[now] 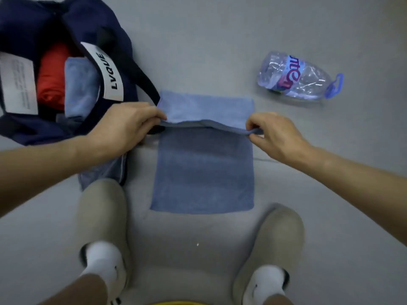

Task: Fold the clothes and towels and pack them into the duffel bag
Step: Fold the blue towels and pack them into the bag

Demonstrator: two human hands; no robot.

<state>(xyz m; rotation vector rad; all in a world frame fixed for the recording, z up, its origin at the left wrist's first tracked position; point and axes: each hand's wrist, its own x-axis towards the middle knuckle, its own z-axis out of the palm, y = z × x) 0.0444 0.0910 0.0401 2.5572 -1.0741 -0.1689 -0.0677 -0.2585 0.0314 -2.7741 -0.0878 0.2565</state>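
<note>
A blue towel (203,170) lies flat on the grey floor in front of my feet. Its far part is raised and bent over along a fold line. My left hand (123,124) pinches the towel's left edge at that fold. My right hand (273,134) pinches the right edge at the same line. The navy duffel bag (110,25) sits open at the upper left, touching the towel's far left corner. Inside it lie a red garment (51,78) and a folded light blue towel (80,84).
A crushed clear plastic water bottle (297,77) with a blue handle lies on the floor at the upper right. My two feet in beige shoes (103,216) and white socks stand just below the towel. A bag strap with a white label (110,71) arches over the bag's opening.
</note>
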